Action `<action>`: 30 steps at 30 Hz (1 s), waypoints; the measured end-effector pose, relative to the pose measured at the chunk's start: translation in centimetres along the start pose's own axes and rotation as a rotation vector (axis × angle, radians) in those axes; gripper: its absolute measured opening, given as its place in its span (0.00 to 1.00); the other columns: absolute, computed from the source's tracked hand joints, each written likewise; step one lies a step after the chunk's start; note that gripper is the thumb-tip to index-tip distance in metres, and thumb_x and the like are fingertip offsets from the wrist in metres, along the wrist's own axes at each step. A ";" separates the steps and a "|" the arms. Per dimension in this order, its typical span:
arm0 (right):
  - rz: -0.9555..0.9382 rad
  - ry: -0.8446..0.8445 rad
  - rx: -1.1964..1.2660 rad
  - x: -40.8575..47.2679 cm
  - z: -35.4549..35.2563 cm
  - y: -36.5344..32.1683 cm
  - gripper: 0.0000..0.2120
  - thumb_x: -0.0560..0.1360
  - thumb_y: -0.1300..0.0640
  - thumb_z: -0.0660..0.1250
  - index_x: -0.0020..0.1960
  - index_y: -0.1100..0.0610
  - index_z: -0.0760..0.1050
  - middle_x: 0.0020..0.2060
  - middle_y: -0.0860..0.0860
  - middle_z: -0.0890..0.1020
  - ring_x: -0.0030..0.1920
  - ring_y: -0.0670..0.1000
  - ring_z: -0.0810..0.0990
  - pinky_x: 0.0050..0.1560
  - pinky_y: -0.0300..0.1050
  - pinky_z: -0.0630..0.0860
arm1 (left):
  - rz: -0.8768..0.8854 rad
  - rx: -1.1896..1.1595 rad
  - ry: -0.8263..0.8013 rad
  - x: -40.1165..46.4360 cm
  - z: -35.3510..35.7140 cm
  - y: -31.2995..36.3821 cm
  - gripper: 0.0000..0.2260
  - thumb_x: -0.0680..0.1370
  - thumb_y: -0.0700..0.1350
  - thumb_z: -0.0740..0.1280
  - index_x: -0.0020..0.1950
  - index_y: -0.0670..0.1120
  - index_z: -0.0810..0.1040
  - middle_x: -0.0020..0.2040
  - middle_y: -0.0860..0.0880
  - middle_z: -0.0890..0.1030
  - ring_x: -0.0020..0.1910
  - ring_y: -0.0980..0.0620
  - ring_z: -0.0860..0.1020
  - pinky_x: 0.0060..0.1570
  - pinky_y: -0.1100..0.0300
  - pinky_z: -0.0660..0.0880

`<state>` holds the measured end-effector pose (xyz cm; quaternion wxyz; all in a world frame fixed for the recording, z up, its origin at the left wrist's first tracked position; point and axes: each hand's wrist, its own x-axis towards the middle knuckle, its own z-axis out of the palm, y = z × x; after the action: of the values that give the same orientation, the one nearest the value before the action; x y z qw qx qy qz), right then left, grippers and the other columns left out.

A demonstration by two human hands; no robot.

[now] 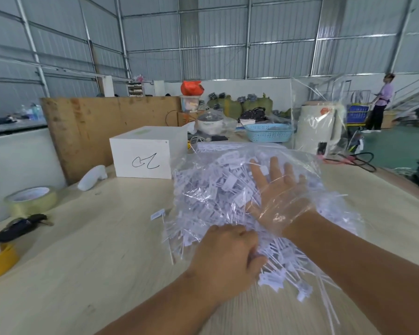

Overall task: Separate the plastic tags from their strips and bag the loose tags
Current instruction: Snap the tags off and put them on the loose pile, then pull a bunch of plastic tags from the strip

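A clear plastic bag (198, 170) lies on the table, stuffed with many loose white tags (208, 199). My right hand (278, 187) is inside the bag up to the wrist, fingers spread straight among the tags. My left hand (228, 252) grips a bunch of tags at the bag's mouth, fingers curled round them. More tags (286, 274) with thin stems spill from the mouth toward me. One single tag (158, 215) lies on the table left of the bag.
A white box (145, 153) stands behind the bag. At the left are tape rolls (32, 200), a yellow roll (0, 262) and a dark object (20, 227). A blue basket (269, 132) and a wrapped white appliance (317, 128) stand behind. A person (380, 102) is far right.
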<state>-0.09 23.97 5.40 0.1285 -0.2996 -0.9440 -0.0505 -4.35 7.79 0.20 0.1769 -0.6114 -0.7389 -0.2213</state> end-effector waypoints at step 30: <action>-0.082 0.002 0.126 -8.3 0.1 3.1 0.29 0.73 0.67 0.62 0.71 0.51 0.63 0.70 0.51 0.60 0.66 0.53 0.69 0.52 0.47 0.76 | -0.130 -0.184 -0.105 -0.5 0.9 0.2 0.05 0.79 0.50 0.63 0.51 0.51 0.74 0.43 0.56 0.74 0.44 0.53 0.74 0.45 0.59 0.72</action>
<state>8.25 21.91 3.05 0.1457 -0.2521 -0.9567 0.0033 -4.01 7.90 -0.76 0.0664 -0.5867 -0.7618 -0.2667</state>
